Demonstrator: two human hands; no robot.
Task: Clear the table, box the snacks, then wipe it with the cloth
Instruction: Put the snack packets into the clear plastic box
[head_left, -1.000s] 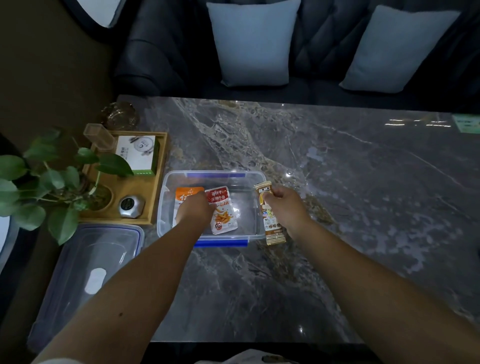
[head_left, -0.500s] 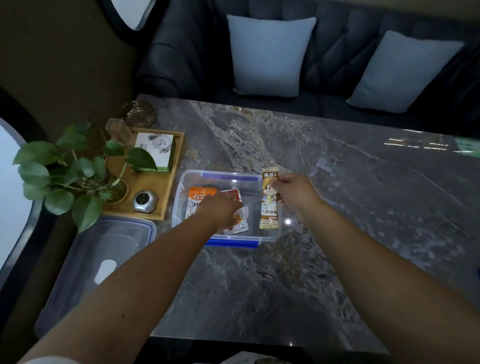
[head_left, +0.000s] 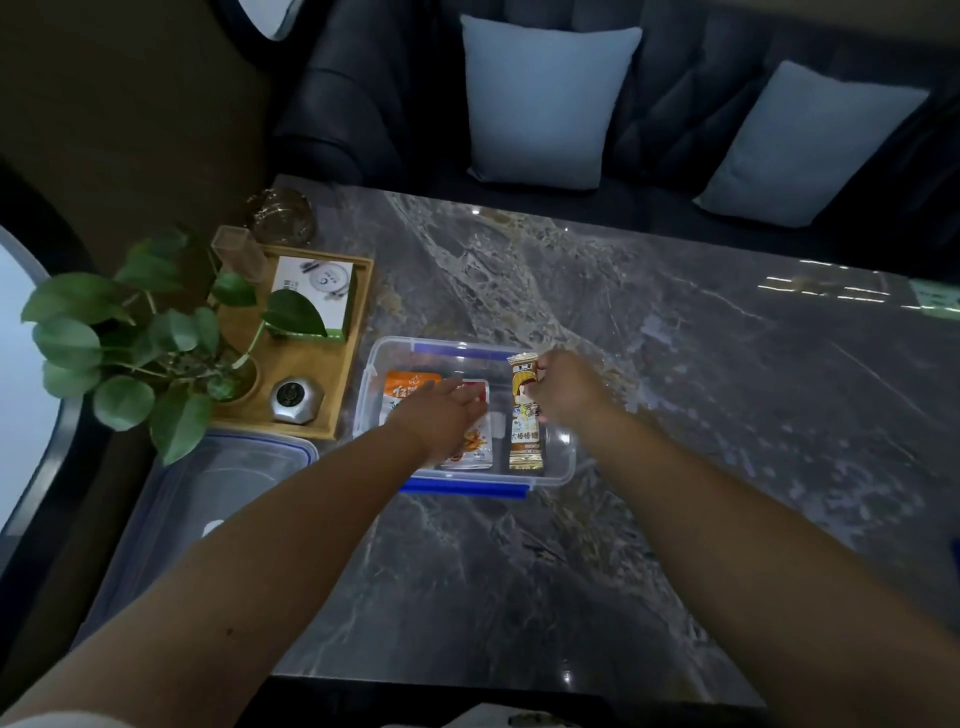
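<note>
A clear plastic box (head_left: 558, 475) with blue clips sits on the grey marble table (head_left: 675, 415). Inside lie an orange snack packet (head_left: 408, 389) and a red-and-white snack packet (head_left: 475, 444). My left hand (head_left: 441, 415) rests flat on the red-and-white packet, fingers spread. My right hand (head_left: 563, 389) pinches the top of a long golden snack bar (head_left: 524, 421), which lies lengthwise inside the right part of the box. No cloth is visible.
The box's clear lid (head_left: 208, 499) lies at the table's left front corner. A wooden tray (head_left: 311, 374) holds a green-and-white carton, a silver gadget and a leafy plant (head_left: 150, 343). A glass ashtray (head_left: 280, 215) stands behind it. A dark sofa with pale cushions (head_left: 545, 98) lies beyond.
My right hand carried the golden bar from outside the box's right edge leftwards and down into the box. My left hand stayed on the packets.
</note>
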